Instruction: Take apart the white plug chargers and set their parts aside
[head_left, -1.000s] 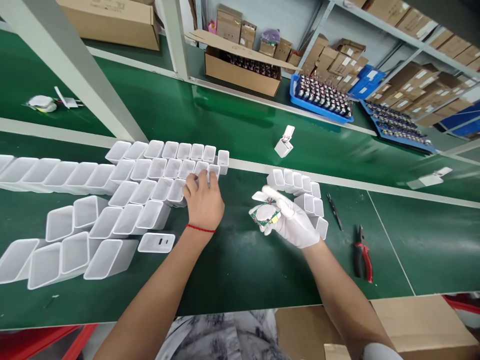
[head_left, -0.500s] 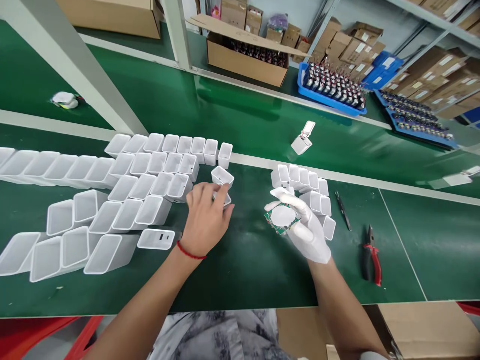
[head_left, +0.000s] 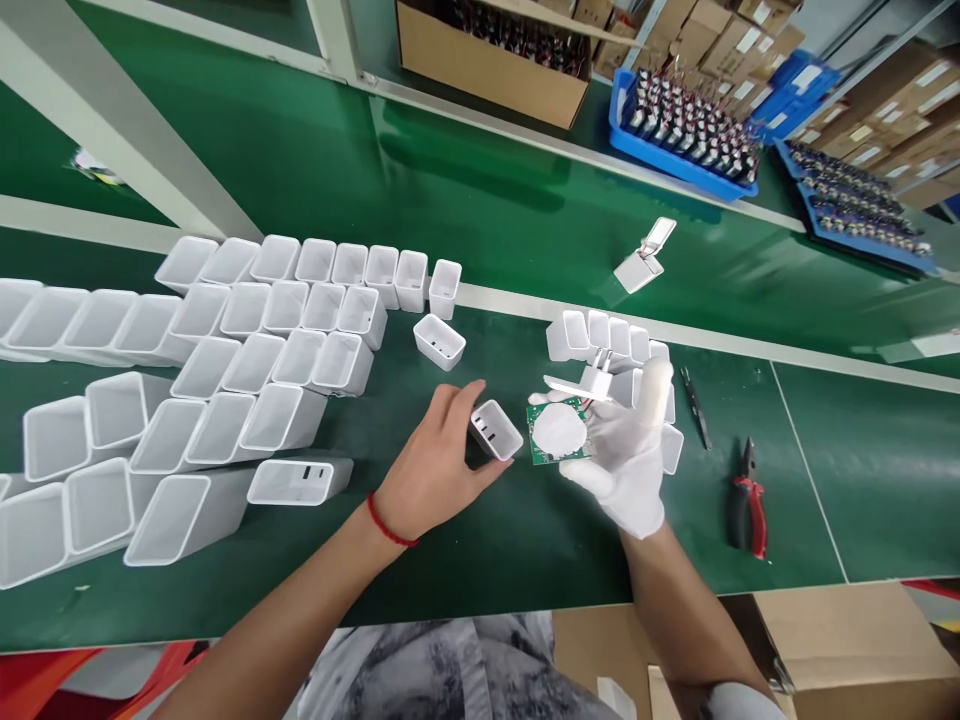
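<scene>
My left hand (head_left: 439, 470) has come back from the rows of empty shells (head_left: 262, 340) since a moment ago, and it's brought one white shell (head_left: 496, 428) along, with fingers and thumb closed round it, open mouth tipped to the right, two dark slots showing inside. My right hand (head_left: 622, 460), in its white glove, has drifted in to meet it and is clamped on the circuit board (head_left: 556, 432), green edge peeking out round a white pad, index finger sticking straight up. Shell and board sit just beside each other, nearly touching, held above the green bench (head_left: 487, 560) right in front of me; the two hands are close but not joined. A white plug piece (head_left: 581, 383) juts out just above the board. One loose shell (head_left: 439, 342) lies alone on the bench beyond my left hand, between the big rows and the small cluster of shells (head_left: 600, 333) behind my glove. Off to the right, red-handled pliers (head_left: 750, 498) and a thin black tool (head_left: 694, 405) lie well apart from both hands. Farther back sit a cardboard box (head_left: 487, 65) and a blue tray (head_left: 679, 165) of parts
</scene>
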